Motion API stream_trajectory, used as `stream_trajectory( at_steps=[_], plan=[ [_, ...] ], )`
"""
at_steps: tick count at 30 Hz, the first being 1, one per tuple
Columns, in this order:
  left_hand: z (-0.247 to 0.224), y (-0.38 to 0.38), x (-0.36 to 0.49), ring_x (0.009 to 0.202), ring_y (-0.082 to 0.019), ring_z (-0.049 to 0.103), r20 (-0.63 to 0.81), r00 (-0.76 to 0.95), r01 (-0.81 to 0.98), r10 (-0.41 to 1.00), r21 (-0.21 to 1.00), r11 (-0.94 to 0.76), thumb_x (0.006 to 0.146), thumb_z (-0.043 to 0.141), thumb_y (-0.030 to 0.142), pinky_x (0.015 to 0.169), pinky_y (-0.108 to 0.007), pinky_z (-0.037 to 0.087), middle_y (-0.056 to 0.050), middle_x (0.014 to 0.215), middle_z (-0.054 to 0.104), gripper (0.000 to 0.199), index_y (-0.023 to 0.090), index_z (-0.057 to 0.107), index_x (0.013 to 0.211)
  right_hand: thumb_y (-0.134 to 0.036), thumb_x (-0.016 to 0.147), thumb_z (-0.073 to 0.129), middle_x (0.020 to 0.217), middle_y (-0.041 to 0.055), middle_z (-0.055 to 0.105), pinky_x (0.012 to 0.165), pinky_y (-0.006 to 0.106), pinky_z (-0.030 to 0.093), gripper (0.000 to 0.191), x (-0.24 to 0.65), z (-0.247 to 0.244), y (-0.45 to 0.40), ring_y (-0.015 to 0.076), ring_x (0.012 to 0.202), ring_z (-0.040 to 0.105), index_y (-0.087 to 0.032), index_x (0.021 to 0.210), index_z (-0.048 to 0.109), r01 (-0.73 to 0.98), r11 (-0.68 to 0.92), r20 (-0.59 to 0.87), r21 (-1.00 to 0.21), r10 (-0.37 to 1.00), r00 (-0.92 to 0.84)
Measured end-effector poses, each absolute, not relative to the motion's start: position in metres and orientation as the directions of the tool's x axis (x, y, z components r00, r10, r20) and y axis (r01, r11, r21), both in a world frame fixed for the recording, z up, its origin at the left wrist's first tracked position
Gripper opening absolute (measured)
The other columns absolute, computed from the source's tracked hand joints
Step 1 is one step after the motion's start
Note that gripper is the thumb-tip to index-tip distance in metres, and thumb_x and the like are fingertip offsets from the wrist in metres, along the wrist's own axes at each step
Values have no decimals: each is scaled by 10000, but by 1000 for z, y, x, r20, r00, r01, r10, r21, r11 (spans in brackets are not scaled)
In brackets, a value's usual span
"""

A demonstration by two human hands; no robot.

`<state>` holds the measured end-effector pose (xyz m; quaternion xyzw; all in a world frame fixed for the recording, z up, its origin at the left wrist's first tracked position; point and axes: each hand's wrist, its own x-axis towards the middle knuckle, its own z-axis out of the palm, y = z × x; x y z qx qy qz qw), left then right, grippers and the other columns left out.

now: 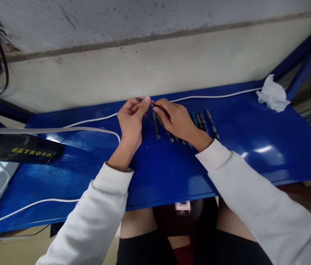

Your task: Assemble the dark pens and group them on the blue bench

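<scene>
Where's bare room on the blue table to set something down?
Two patches: between the pens and crumpled wad; front middle, between the sleeves. Crowded: around left hand and right hand; left end, black object and cables.

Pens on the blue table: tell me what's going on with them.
Someone's left hand holds a pen; the right hand pinches a dark piece beside it, perhaps the pen's other end. More pens lie on the blue table, on both sides of the right hand. Crumpled white paper sits toward the table's right end.
</scene>
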<state>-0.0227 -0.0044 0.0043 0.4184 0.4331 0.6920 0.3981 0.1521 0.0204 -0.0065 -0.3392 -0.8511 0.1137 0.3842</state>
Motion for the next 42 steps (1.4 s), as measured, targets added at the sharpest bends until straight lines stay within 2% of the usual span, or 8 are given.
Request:
stream_trajectory(
  at_steps=[4, 9, 12, 17, 20, 26, 35, 42],
  plan=[
    [5, -2, -25, 715, -136, 665, 236, -399, -183, 886, 926, -329, 906, 1006, 488, 703, -306, 558, 27, 747, 667, 502, 238, 595, 763, -458, 1264, 438, 1151, 85, 820, 818, 355, 466, 311, 152, -4, 19, 250, 935, 755, -238, 1283, 656, 490, 743, 580, -456, 666, -470],
    [10, -2, -33, 644, -127, 523, 177, -468, -251, 865, 912, -323, 996, 923, 479, 636, -333, 464, 16, 760, 589, 522, 243, 531, 744, -485, 1248, 453, 1138, 95, 823, 826, 365, 497, 314, 152, -3, 19, 260, 920, 740, -246, 1278, 654, 494, 727, 573, -477, 683, -453],
    [13, -1, -37, 725, -158, 582, 166, -496, -268, 852, 904, -332, 1015, 894, 517, 681, -345, 475, 0, 794, 579, 515, 247, 539, 760, -488, 1245, 429, 1053, 78, 798, 788, 364, 481, 326, 153, -5, 20, 244, 820, 684, -251, 1245, 654, 512, 720, 583, -468, 687, -433],
    [16, 3, -49, 861, -149, 704, 142, -531, -307, 836, 887, -346, 1046, 853, 539, 690, -296, 515, -40, 999, 758, 400, 244, 662, 857, -466, 1233, 450, 891, 24, 725, 725, 351, 420, 293, 155, -7, 23, 208, 703, 587, -259, 1197, 655, 516, 713, 603, -474, 690, -401],
    [15, 7, -59, 905, -148, 739, 123, -550, -337, 826, 872, -354, 1034, 861, 563, 706, -279, 543, -32, 1044, 808, 352, 266, 713, 916, -438, 1223, 476, 881, 14, 715, 719, 351, 407, 250, 156, -6, 23, 201, 698, 576, -262, 1175, 646, 514, 716, 611, -472, 686, -396],
    [7, 7, -65, 1038, -191, 788, 116, -527, -316, 842, 893, -321, 949, 894, 707, 771, -299, 585, -60, 1137, 832, 462, 274, 733, 964, -411, 1231, 457, 872, 5, 695, 707, 340, 387, 237, 155, -6, 21, 192, 678, 555, -266, 1173, 634, 516, 722, 603, -460, 681, -416],
    [11, 1, -57, 1139, -252, 846, 157, -420, -343, 894, 884, -317, 939, 919, 682, 807, -308, 628, -40, 1131, 847, 440, 289, 735, 1007, -354, 1203, 520, 822, -13, 665, 704, 333, 359, 191, 150, 1, 17, 177, 666, 558, -243, 1163, 670, 498, 721, 590, -481, 687, -425],
    [20, -5, -41, 950, -166, 872, 96, -389, -416, 916, 869, -267, 1105, 786, 531, 700, -199, 625, -39, 1050, 867, 293, 254, 712, 1042, -344, 1182, 556, 794, -22, 639, 694, 322, 333, 184, 152, 0, 18, 162, 660, 541, -233, 1130, 693, 464, 728, 592, -504, 683, -429]
  ],
)
